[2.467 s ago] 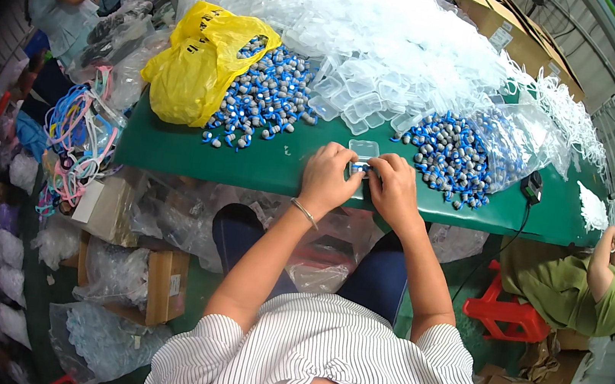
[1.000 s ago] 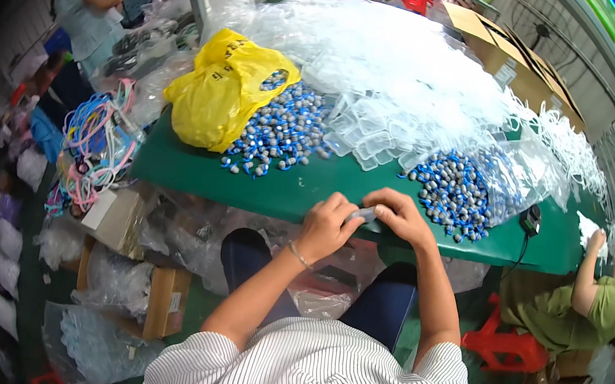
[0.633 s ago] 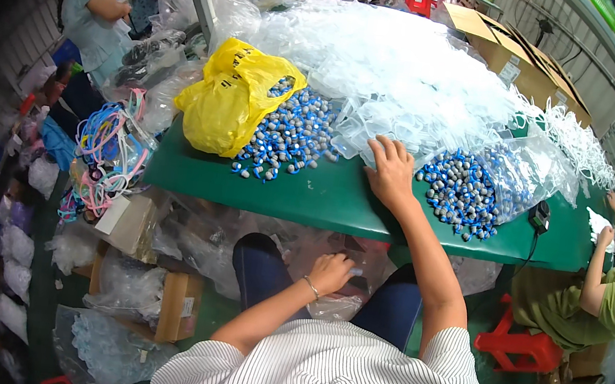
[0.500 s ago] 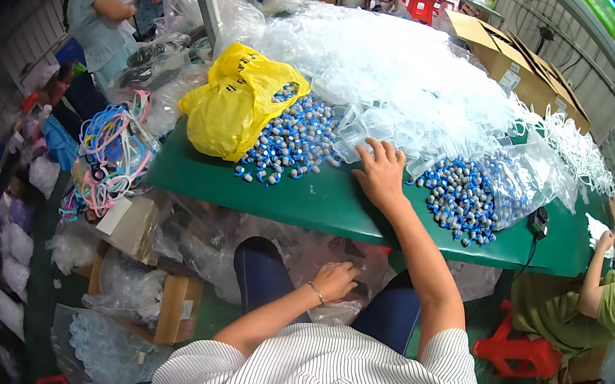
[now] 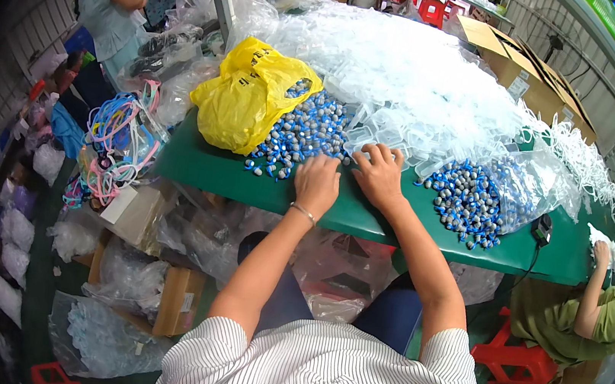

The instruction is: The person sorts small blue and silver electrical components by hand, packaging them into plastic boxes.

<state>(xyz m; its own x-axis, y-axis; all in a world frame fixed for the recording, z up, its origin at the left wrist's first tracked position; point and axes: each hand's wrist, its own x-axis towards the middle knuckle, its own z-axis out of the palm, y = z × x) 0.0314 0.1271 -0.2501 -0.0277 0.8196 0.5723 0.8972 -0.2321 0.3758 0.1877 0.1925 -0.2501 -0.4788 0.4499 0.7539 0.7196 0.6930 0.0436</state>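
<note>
My left hand [image 5: 317,185] reaches to the front edge of the left pile of small grey rounded pieces with blue ends [image 5: 301,131]. Its fingers are smeared by motion, and whether they grip a piece does not show. Beside it, my right hand [image 5: 378,176] rests at the near edge of a large heap of clear plastic box-like pieces [image 5: 401,58], fingers spread and bent, with no held thing visible. A yellow plastic bag [image 5: 246,100] lies against the left pile. Another pile of grey-and-blue pieces [image 5: 467,204] spreads to the right, partly inside a clear bag [image 5: 531,185].
The green table [image 5: 247,184] holds white cords [image 5: 577,152] and a small black device [image 5: 541,230] with a cable. A person in green [image 5: 576,321] works at the right end. Another person [image 5: 108,2] stands far left. Colourful bands [image 5: 117,146] hang at the left.
My left hand has risen from over my lap to the left pile on the table. The right hand stays by the clear pieces, its fingers now more bent.
</note>
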